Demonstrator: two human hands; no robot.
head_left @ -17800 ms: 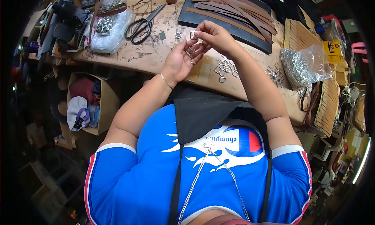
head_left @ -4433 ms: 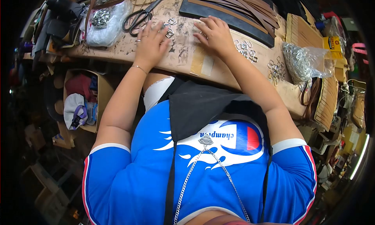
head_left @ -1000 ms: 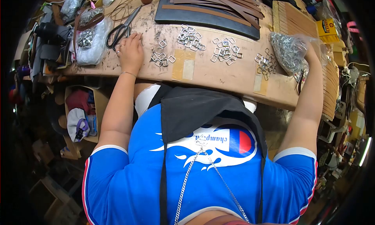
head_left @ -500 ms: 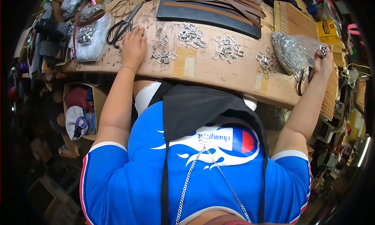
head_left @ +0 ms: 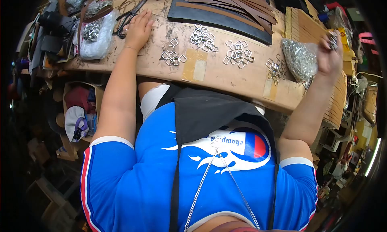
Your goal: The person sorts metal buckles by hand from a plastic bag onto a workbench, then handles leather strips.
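Near the scissors (head_left: 128, 19), my left hand (head_left: 139, 29) lies palm down on the table, holding nothing. My right hand (head_left: 330, 54) is raised beside a plastic bag of metal pieces (head_left: 299, 60), its fingers closed on some small silvery metal rings (head_left: 332, 41). Between the hands, rectangular metal rings lie in separate heaps: a small heap (head_left: 173, 56), a dense heap (head_left: 202, 38), another heap (head_left: 238, 54) and one near the bag (head_left: 276, 68).
Brown leather strips (head_left: 234, 6) rest on a black board (head_left: 219, 20) at the back. Another plastic bag (head_left: 96, 40) sits at the left of the table (head_left: 153, 66). Corrugated cardboard (head_left: 302, 26) and a yellow box (head_left: 344, 37) are at the right.
My right hand has lifted and turned, with the metal rings still in its fingers. My left hand has slid a little away from my body, over part of the scissors. The view has shifted slightly.
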